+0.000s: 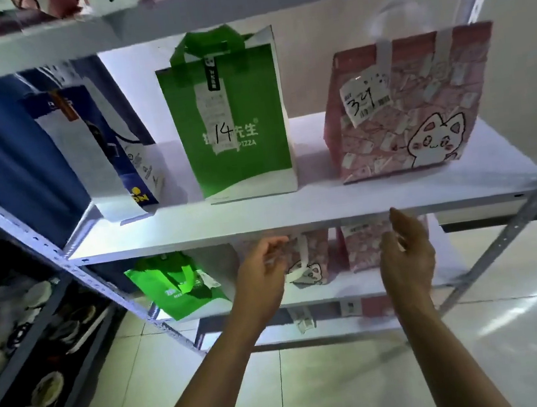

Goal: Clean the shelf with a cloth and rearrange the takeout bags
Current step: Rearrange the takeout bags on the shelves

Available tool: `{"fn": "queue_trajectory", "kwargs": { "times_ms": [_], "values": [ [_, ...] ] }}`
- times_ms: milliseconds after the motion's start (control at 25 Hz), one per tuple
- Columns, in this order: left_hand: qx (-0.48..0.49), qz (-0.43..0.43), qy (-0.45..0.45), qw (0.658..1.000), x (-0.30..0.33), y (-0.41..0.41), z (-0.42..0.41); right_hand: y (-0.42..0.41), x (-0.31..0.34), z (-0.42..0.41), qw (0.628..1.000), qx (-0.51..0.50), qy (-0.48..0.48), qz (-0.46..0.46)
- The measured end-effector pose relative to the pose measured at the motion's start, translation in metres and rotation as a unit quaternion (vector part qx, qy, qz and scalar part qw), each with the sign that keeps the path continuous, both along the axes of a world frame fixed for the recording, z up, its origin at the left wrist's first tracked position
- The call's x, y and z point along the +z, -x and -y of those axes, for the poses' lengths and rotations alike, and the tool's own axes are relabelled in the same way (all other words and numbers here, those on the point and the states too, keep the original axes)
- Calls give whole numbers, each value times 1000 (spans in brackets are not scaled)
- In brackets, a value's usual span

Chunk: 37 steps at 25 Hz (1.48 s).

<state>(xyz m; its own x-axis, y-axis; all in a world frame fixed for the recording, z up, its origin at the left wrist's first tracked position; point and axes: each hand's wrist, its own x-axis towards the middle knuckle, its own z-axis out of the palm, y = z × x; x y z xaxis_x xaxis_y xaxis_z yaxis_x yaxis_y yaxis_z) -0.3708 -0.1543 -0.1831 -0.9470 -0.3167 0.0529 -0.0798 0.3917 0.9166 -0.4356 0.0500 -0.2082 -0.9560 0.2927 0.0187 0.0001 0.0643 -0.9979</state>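
Both hands point(333, 263) hover empty before the lower shelf's point(390, 284) pink bags point(365, 245)

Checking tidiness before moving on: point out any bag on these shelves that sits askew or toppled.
The green bag on the lower shelf has tipped over and lies slanted, unlike the upright green bag marked 14 above it. The blue and white bag at the left of the middle shelf leans sideways.

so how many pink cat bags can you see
3, maybe more hidden. One pink cat bag stands on the middle shelf at the right; two sit on the shelf below, one behind the left hand, one behind the right hand.
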Motion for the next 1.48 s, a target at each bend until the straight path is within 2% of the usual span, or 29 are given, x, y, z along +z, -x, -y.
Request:
{"fn": "queue_trajectory", "kwargs": {
  "times_ms": [240,400,560,760,960,1160,1480],
  "values": [
    [-29,17,2,999,-59,-38,40,-53,-56,40,1000,-5,-4,5],
    [-16,7,-9,1000,-110,-30,61,-43,-104,43,1000,-4,-14,-16],
    [-23,-3,0,1000,-194,-18,67,-21,-183,45,999,1,-10,-32],
    [56,-56,-7,997,-302,7,93,7,-282,51,998,15,-14,-55],
    [86,-138,94,982,-378,33,94,38,-348,56,992,34,-9,-122],
    [141,-227,109,957,-416,49,94,54,-383,60,982,43,4,-184],
    [78,-237,99,963,-418,49,104,50,-378,98,966,97,-5,-241]
  ]
}}
